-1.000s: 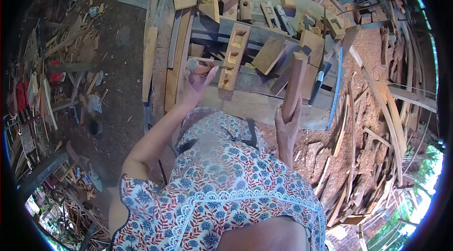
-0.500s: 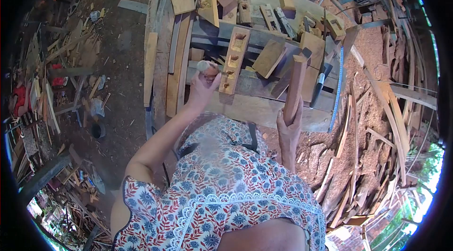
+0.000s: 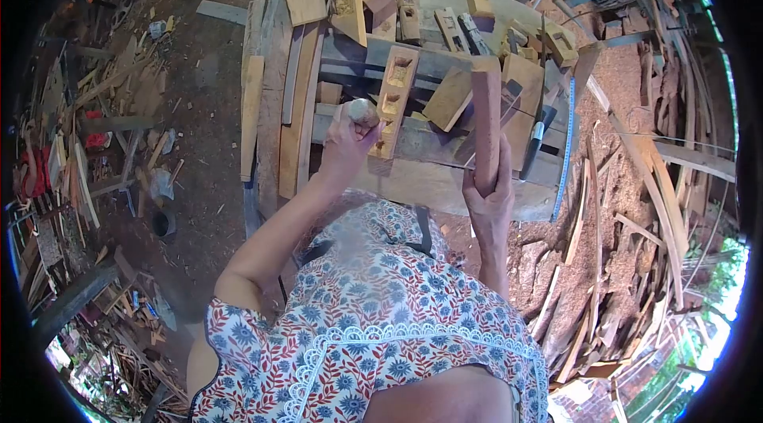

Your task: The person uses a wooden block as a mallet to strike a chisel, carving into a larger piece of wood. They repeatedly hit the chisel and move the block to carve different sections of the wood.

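Observation:
My left hand (image 3: 342,149) is closed round the handle of a chisel (image 3: 363,111), seen almost end-on with its round, worn top facing me. The blade is hidden beneath my fingers. Right beside it lies a pale wooden block (image 3: 394,93) with several rectangular holes cut along its length. In my right hand (image 3: 491,200) is a squared wooden bar (image 3: 486,117), gripped near its lower end and raised above the bench. My fingers wrap round its sides.
The workbench (image 3: 445,184) bears several wood blocks, among them a tilted board (image 3: 447,98) and a hollowed piece (image 3: 343,5). A blue measuring strip (image 3: 566,153) runs down its right edge. Scrap timber (image 3: 664,200) and wood chips cover the ground at right.
The wooden bar in my right hand has swung left, its upper end rising towards the camera. My left hand and the chisel have shifted slightly right, closer to the holed block.

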Action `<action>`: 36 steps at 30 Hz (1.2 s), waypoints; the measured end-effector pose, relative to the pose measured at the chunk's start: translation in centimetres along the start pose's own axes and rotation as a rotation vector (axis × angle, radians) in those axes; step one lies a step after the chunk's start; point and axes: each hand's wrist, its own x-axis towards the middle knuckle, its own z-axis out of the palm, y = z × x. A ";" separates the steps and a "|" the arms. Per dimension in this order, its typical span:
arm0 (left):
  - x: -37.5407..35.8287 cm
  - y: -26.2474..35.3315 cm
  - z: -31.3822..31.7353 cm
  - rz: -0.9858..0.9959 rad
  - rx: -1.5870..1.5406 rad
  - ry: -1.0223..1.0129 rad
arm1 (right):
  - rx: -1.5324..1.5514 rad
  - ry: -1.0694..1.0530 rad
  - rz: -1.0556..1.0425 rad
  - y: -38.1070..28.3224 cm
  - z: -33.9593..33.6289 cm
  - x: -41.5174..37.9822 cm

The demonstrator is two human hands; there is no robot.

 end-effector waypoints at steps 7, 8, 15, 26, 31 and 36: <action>0.4 -1.1 0.5 -0.006 0.057 -0.034 | -0.086 -0.010 -0.317 -3.6 0.3 0.9; 0.3 -1.3 0.6 -0.004 0.052 -0.043 | -0.091 -0.009 -0.393 -4.4 0.3 0.9; 0.4 -2.5 0.9 -0.048 -0.129 -0.006 | -0.104 -0.014 -0.463 -6.2 0.3 1.0; 0.6 -0.5 0.4 0.123 0.238 -0.061 | -0.047 -0.059 -0.546 -6.3 0.7 1.1; -0.5 -2.9 1.8 0.065 -0.022 -0.035 | -0.415 -0.248 -0.530 -4.1 3.2 2.2; -1.0 -2.1 0.8 0.153 0.121 -0.204 | -0.302 -0.248 -0.564 -7.0 1.8 0.9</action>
